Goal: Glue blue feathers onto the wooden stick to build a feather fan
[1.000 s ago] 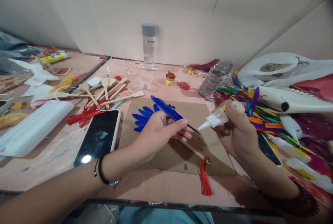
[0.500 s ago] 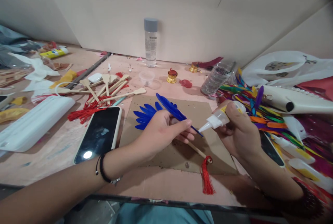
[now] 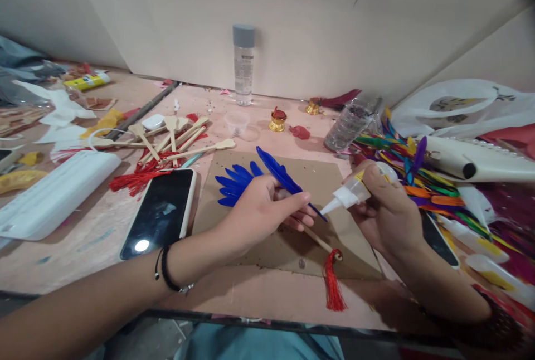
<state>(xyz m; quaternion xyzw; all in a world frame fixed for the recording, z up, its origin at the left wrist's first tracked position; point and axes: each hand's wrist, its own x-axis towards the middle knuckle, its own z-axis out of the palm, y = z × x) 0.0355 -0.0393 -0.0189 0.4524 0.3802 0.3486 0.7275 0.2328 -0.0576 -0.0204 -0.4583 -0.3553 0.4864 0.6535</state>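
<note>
Between thumb and fingers, my left hand [image 3: 267,204] pinches a blue feather [image 3: 282,176], its quill end pointing down to the right. My right hand [image 3: 387,212] grips a small glue bottle [image 3: 355,190] tilted sideways, the white nozzle at or very near the quill; whether they touch I cannot tell. Beneath my left hand, a fan of blue feathers [image 3: 234,184] lies on a cardboard sheet [image 3: 259,257], partly hidden by that hand. A wooden stick [image 3: 316,238] comes out from under the fingers and ends in a red tassel [image 3: 334,285].
At left lie a phone [image 3: 161,212], a white power strip [image 3: 62,193] and wooden sticks [image 3: 184,140] with red tassels. A clear bottle [image 3: 243,67] stands at the back. Colourful feathers [image 3: 438,193], a tilted plastic cup [image 3: 351,123] and more glue bottles [image 3: 497,279] crowd the right.
The view has shifted very slightly. Both hands keep their hold, and the feather and nozzle stay close together in nearly the same position.
</note>
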